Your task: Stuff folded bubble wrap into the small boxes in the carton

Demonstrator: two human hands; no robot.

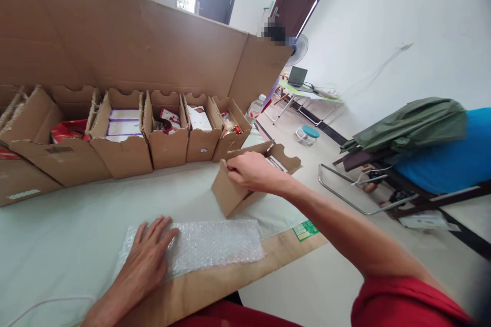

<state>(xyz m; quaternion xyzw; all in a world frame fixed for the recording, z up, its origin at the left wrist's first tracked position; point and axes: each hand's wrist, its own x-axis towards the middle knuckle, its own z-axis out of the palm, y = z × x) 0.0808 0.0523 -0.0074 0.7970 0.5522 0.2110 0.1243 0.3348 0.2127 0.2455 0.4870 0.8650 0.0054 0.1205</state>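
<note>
My left hand point(150, 253) lies flat with its fingers spread on a sheet of bubble wrap point(218, 242) at the table's front edge. With bent fingers, my right hand point(253, 169) grips the upper edge of a small cardboard box point(233, 196) beyond the wrap. This box sits at an angle, apart from the row, and something white with dark print point(276, 163) shows inside it. My wrist and forearm hide part of the box.
Cardboard bins point(169, 149) holding packets and white boxes line the back, before a tall cardboard panel point(153, 43). A plastic bottle point(255, 108) stands by the row's right end. A green card point(306, 230) lies at the right edge. A cable point(57, 299) runs lower left.
</note>
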